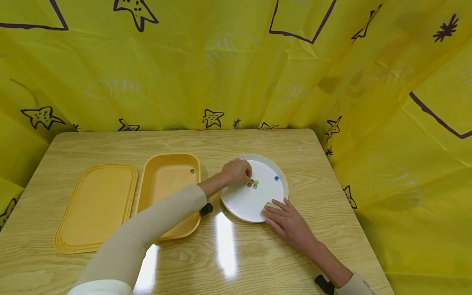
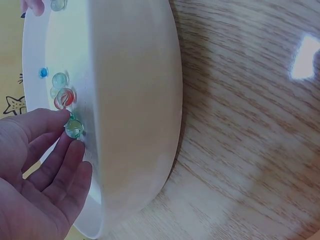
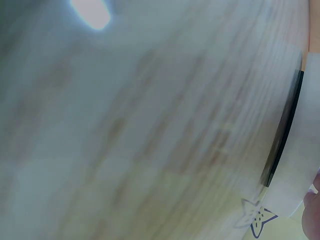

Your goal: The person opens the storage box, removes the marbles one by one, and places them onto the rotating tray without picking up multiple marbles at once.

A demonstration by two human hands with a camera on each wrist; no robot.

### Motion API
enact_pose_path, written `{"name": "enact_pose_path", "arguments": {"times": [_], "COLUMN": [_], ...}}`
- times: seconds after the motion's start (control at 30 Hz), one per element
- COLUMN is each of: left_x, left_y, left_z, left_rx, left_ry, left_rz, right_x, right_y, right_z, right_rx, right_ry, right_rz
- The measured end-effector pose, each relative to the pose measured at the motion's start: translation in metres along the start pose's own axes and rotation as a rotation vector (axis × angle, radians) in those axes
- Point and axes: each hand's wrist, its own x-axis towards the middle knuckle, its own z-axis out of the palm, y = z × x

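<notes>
A round white dish (image 1: 236, 205) with a raised rim stands on the table. My left hand (image 1: 236, 171) reaches over its far left part, and the left wrist view shows thumb and fingers pinching a green marble (image 2: 74, 128). Right beside them sit a red-orange marble (image 1: 249, 184), a green one (image 1: 255, 186) and a yellow-green one (image 1: 256, 182). Farther right lies a blue marble (image 1: 276, 178). My right hand (image 1: 291, 225) rests on the dish's near right rim, fingers extended, next to another yellow-green marble (image 1: 268, 203).
Left of the dish is an orange-yellow tub (image 1: 158, 176) holding one dark marble (image 1: 192, 171); the left forearm crosses over it. A flat lid (image 1: 97, 200) of the same colour lies farther left. Yellow curtains (image 1: 228, 73) border the wooden table (image 1: 258, 262) behind and at the right.
</notes>
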Motion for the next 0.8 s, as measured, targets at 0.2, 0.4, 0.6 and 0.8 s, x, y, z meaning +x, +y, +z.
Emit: {"name": "enact_pose_path", "arguments": {"times": [0.2, 0.4, 0.6, 0.8], "left_x": [-0.001, -0.001, -0.004, -0.011], "left_y": [0.000, -0.002, -0.003, -0.005], "left_z": [0.000, -0.003, -0.012, -0.022], "left_rx": [-0.005, -0.025, -0.073, -0.129], "left_ry": [0.001, -0.004, -0.009, 0.033], "left_rz": [0.002, 0.011, -0.012, 0.006], "right_x": [0.000, 0.001, 0.001, 0.001], "right_y": [0.000, -0.001, -0.001, -0.001], "right_z": [0.000, -0.001, -0.001, 0.000], "right_rx": [0.007, 0.008, 0.006, -0.002], "right_ry": [-0.003, -0.008, -0.014, -0.015], "right_rz": [0.003, 0.006, 0.018, 0.019]}}
